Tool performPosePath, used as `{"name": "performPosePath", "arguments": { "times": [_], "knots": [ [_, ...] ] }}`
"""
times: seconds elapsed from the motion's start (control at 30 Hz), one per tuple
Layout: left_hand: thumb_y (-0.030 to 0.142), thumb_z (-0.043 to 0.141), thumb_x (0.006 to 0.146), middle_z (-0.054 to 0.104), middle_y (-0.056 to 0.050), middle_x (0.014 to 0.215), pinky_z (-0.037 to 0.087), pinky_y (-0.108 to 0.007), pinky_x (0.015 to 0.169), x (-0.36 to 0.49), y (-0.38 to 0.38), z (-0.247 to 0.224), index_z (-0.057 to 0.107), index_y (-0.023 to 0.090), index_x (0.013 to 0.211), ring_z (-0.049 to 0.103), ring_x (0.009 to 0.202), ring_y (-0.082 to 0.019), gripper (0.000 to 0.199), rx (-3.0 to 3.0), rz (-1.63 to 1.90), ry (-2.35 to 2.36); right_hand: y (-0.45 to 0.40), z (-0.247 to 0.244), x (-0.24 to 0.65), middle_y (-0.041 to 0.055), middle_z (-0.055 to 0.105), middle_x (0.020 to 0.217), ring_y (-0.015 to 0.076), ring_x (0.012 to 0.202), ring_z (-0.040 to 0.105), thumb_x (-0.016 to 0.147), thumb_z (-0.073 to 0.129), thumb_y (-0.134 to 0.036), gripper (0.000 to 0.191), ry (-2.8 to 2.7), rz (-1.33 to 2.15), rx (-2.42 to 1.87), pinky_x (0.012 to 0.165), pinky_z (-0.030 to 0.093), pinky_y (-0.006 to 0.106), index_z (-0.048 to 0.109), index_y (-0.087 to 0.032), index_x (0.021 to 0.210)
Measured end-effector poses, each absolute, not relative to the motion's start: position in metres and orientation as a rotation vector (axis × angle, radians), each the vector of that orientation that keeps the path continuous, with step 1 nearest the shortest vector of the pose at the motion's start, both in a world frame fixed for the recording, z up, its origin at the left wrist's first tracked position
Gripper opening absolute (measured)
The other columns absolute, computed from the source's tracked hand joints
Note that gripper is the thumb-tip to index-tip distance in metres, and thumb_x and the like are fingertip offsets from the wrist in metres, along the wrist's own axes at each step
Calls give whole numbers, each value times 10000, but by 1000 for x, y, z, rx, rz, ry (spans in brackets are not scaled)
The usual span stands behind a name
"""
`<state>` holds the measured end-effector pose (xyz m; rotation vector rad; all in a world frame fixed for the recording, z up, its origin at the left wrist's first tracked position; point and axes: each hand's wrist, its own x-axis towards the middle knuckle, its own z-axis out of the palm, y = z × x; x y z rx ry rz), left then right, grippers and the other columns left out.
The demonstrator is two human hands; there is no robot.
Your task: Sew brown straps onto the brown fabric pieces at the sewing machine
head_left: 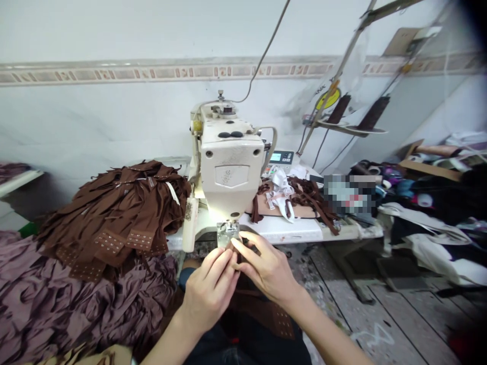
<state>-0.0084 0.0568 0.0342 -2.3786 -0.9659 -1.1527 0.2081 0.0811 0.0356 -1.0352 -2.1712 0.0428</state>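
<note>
Both hands meet just in front of the sewing machine (230,167), close to its metal needle plate (224,234). My left hand (211,286) pinches a piece of brown fabric (229,247) between thumb and fingers. From the other side my right hand (266,266) grips the same fabric, its fingertips at the edge of the plate. Most of that piece is hidden by the fingers. A brown band (272,317) with rows of small metal hooks or eyes hangs below, over my lap; whether it joins the held part I cannot tell.
A heap of brown garment pieces (125,213) lies left of the machine, above mauve fabric (95,309). Right of it are brown straps (304,195) and white scraps (281,195). Dark thread cones (375,114) stand on a rack. Further right is a cluttered pile of spools (422,200).
</note>
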Motion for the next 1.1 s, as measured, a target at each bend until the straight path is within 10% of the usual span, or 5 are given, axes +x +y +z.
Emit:
{"name": "performPosePath", "arguments": {
  "times": [0.4,1.1],
  "knots": [
    [116,702,991,793,-141,1290,661,-411,967,10,52,37,717,102,1340,724,1188,-304,349,-2256,-1088,-1089,67,11,191,125,699,1448,284,1342,669,1136,516,-398,391,-1643,595,-1138,1152,552,448,658,-262,1473],
    [266,703,1016,755,-189,1311,663,-449,966,16,75,40,648,99,1445,690,1234,-348,464,-2306,-1068,-1191,80,-5,181,30,679,737,203,695,617,957,647,-747,578,-1274,1152,-1126,612,524,278,724,-190,827]
  ]
}}
